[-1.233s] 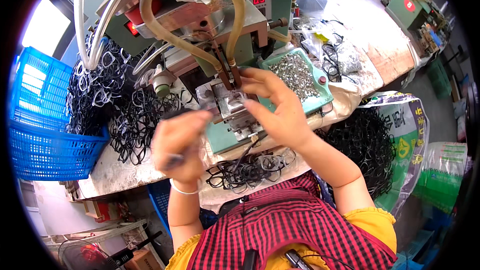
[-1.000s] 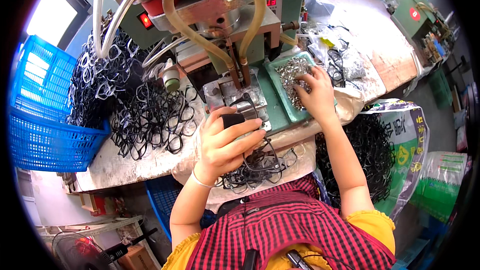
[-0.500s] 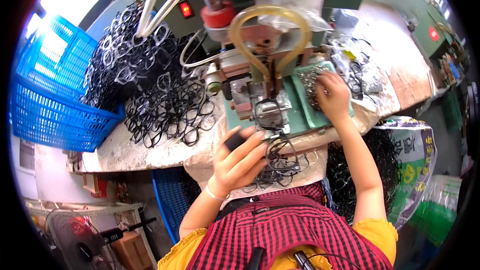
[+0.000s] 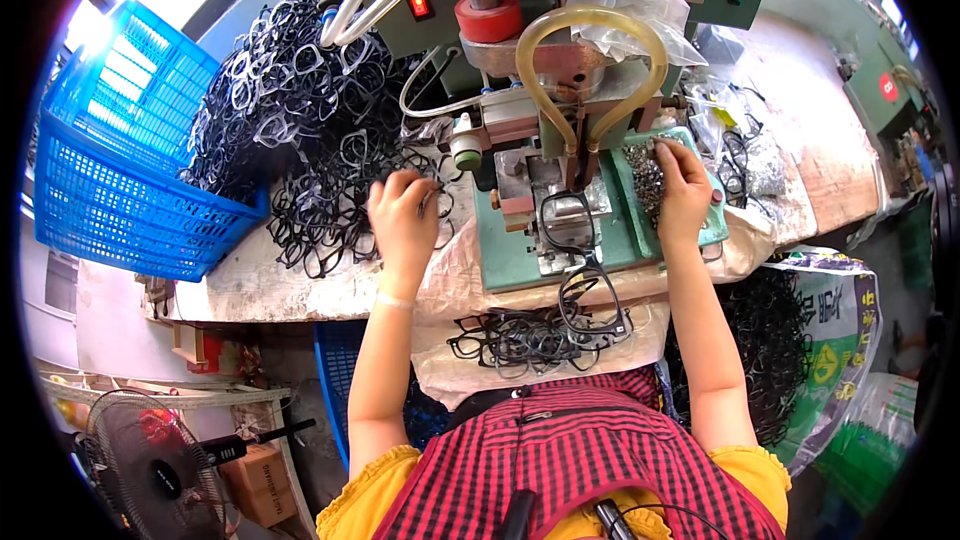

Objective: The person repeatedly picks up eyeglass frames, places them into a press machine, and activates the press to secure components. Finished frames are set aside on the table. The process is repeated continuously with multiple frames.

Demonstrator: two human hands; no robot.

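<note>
A black eyeglass frame (image 4: 612, 286) sits on the press's metal fixture (image 4: 548, 175), one rim hanging over the front of the green base. Neither hand touches it. To its left, my left hand (image 4: 405, 225) is raised at the edge of a heap of black eyeglass frames (image 4: 325, 205), its fingers curled around something dark that I cannot make out. My right hand (image 4: 682, 195) reaches into a green tray (image 4: 712, 230) of small metal parts (image 4: 645, 172). Its fingers are closed at the heap of parts; what lies between them is hidden.
Two yellowish hoses (image 4: 590, 20) arch over the fixture, below the press head. More eyeglass frames (image 4: 500, 340) lie on brown paper before me. Blue baskets (image 4: 130, 210) stand at the far left, and a sack (image 4: 835, 340) of dark frames stands at the right. A fan (image 4: 150, 470) is lower left.
My left hand has moved away from the frame at the fixture, leftward and up to the heap. My right hand stays at the metal parts. The view has shifted slightly.
</note>
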